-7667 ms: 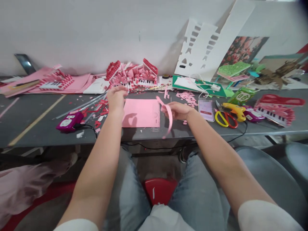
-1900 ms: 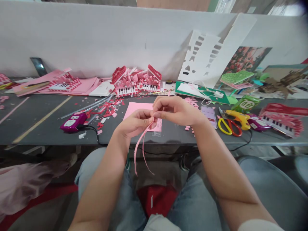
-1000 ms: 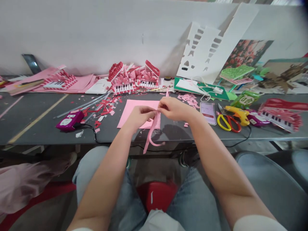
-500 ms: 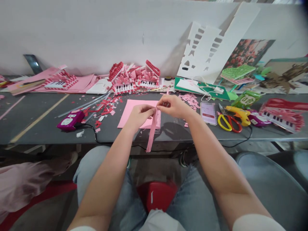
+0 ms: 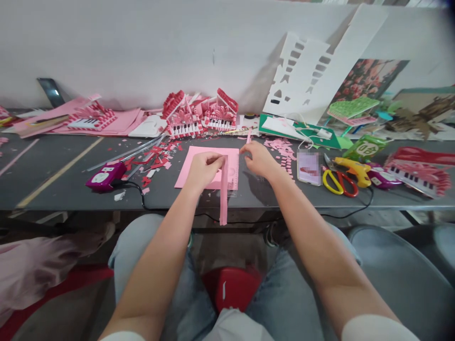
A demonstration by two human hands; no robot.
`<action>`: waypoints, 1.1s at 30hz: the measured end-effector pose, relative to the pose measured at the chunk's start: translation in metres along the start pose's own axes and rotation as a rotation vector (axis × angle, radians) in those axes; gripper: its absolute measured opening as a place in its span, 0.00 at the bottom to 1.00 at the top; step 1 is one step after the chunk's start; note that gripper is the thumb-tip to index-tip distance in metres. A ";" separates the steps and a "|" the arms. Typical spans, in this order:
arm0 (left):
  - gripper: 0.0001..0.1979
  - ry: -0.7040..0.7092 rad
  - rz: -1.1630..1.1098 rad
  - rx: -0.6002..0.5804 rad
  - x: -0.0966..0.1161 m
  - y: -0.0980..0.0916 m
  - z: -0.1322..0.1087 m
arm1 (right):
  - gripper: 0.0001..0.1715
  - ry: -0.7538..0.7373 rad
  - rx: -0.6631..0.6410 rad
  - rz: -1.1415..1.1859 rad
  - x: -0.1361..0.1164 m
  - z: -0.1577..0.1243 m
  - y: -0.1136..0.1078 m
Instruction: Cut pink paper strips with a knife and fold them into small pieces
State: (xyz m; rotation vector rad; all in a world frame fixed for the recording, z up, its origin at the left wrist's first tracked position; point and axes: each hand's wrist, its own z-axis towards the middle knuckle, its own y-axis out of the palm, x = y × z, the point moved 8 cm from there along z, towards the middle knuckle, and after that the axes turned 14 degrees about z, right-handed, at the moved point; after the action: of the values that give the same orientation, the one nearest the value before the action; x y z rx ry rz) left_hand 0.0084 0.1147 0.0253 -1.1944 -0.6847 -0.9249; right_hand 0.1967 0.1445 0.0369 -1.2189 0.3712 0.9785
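While seated at a dark grey table against a pale wall, pinches a pink strip partly over a pink sheet with the left hand, having just drawn the right hand, uncurled, away.

A long, narrow pink strip hangs from the left grip, pinched at its top end. It drops nearly straight, its lower end reaching past the worktop's near edge in this view; whether it is one layer or two is hard to tell. The pink sheet, four-sided, lies flat below the left grip, partly hidden by it, showing on both sides.
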 end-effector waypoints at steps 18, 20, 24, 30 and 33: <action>0.17 -0.116 -0.438 -0.192 -0.001 0.014 -0.006 | 0.08 -0.169 -0.084 0.428 -0.050 -0.002 0.007; 0.20 -0.125 -0.543 -0.234 0.000 0.017 -0.007 | 0.08 -0.148 -0.091 0.494 -0.051 -0.001 0.007; 0.19 -0.153 -0.636 -0.266 0.000 0.021 -0.008 | 0.10 -0.143 -0.085 0.567 -0.055 -0.001 0.003; 0.14 -0.213 -0.671 -0.212 -0.005 0.020 -0.006 | 0.12 -0.182 -0.034 0.544 -0.058 -0.003 -0.001; 0.15 -0.183 -0.617 -0.189 -0.001 0.019 -0.007 | 0.11 -0.212 -0.034 0.484 -0.059 -0.005 -0.001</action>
State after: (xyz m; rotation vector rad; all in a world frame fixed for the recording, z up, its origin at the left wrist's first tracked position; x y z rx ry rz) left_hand 0.0238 0.1101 0.0137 -1.2656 -1.1711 -1.4266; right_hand 0.1657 0.1147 0.0781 -1.0616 0.4946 1.5205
